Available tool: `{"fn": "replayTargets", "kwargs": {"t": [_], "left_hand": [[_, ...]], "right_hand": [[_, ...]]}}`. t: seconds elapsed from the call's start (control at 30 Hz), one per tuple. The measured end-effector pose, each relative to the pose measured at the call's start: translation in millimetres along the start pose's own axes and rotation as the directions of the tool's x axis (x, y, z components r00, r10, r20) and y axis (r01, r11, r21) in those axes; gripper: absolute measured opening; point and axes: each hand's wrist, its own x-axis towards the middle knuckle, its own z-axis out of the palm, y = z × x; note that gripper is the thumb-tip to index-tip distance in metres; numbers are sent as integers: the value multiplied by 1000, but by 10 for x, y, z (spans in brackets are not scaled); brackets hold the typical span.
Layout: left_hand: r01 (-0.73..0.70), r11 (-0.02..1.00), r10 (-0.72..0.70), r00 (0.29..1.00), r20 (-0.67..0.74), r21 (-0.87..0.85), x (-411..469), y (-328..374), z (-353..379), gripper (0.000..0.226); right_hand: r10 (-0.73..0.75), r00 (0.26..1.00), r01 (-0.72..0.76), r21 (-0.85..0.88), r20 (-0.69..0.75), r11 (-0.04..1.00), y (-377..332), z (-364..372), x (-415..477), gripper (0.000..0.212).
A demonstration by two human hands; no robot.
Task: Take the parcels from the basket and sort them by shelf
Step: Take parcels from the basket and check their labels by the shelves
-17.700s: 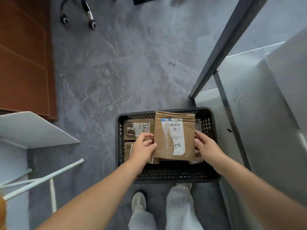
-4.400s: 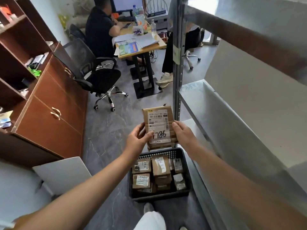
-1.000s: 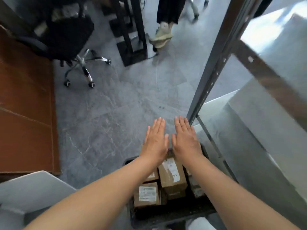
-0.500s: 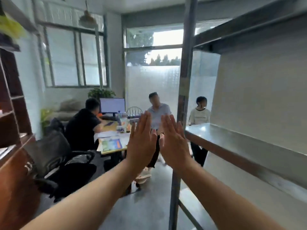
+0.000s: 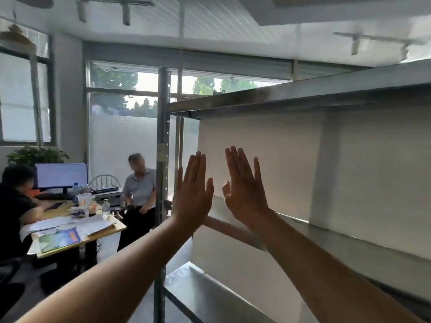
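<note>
Both arms are stretched fwd & up at the shelf rack. The L hand and R hand are held upright side by side, thumbs turned toward each other w/ a narrow gap btw them. The L fingers are straight, close together and pointed up, w/ nothing held; the R fingers are likewise straight, slightly fanned, w/ nothing held. Both hands are seen against the white back panel, below the upper shelf and above the middle shelf; whether the panel is touched cannot be told. A lower shelf is seen beneath the forearms. The rack's grey perforated post stands just L of the L hand. Where the parcels & basket lie cannot be told from this view.

To the L, a wooden counter is covered w/ papers, a booklet, cups and a bottle; a lit monitor is set at its far end. Two persons are seated at it: one in dark clothes at the L edge, one in a light shirt beside the post. A white chair and a plant are seen behind; large windows fill the far wall.
</note>
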Motion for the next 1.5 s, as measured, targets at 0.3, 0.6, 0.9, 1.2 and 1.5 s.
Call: {"fn": "replayTargets", "kwargs": {"t": [0.3,0.6,0.9,1.2,1.5], "left_hand": [[-204,956,222,973,63,-210,-191,1606,313,62],[-367,821,423,906,35,-437,-237,2994,114,64],[-519,523,645,759,-84,-676,-987,4088,-355,60],[-516,172,739,630,-236,-839,-2018,4869,-1142,60],[-484,-72,762,537,-361,-872,-2760,5552,-2009,60]], "right_hand": [[245,969,-231,-235,31,944,1061,-987,-919,69],[456,885,-442,-468,-90,766,1732,-2238,-1558,66],[650,719,-620,-651,-247,438,1593,-3355,-2624,66],[709,541,-678,-733,-452,50,942,-4580,-3743,71],[682,500,-641,-757,-534,-123,448,-5604,-4291,71]]}}
